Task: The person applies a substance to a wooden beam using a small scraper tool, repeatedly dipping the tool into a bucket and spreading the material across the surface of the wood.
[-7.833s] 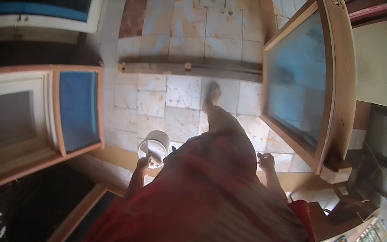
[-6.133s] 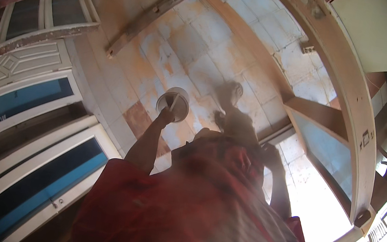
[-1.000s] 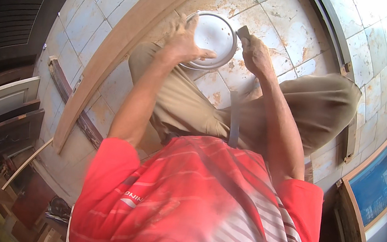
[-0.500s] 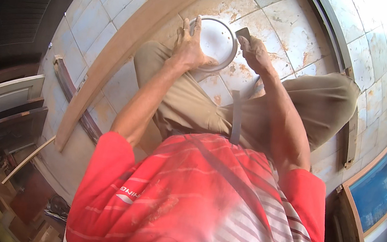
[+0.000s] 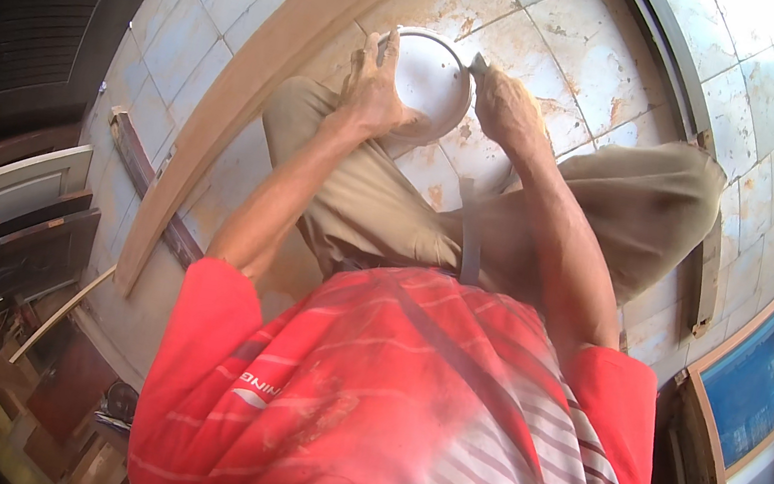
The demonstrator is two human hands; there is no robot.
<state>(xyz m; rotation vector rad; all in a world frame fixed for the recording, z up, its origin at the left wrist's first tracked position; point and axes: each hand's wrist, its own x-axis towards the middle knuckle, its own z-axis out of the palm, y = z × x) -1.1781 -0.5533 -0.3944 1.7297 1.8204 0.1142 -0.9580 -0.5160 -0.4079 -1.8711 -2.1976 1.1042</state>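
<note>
A round white dish with a dark rim (image 5: 430, 82), its depth hard to judge, is tilted between my knees above the tiled floor. My left hand (image 5: 374, 90) grips its left edge, fingers on the far rim and thumb along the near side. Specks dot the pale inner face. My right hand (image 5: 509, 109) is closed around a small dark flat piece (image 5: 478, 66), seen nearly edge-on, at the dish's right rim. Most of that piece is hidden by my fingers, so its kind is unclear.
A long curved wooden board (image 5: 239, 87) lies to my left, a dark rail (image 5: 672, 69) to my right. Dark louvred panels (image 5: 48, 16) and several door-like panels (image 5: 8, 202) stand at the far left. A wood-framed blue glass pane (image 5: 763, 373) leans at the right.
My right hand has turned and drawn in against the rim, so the flat piece now shows narrower. The dish has tipped and shifted slightly in my left hand.
</note>
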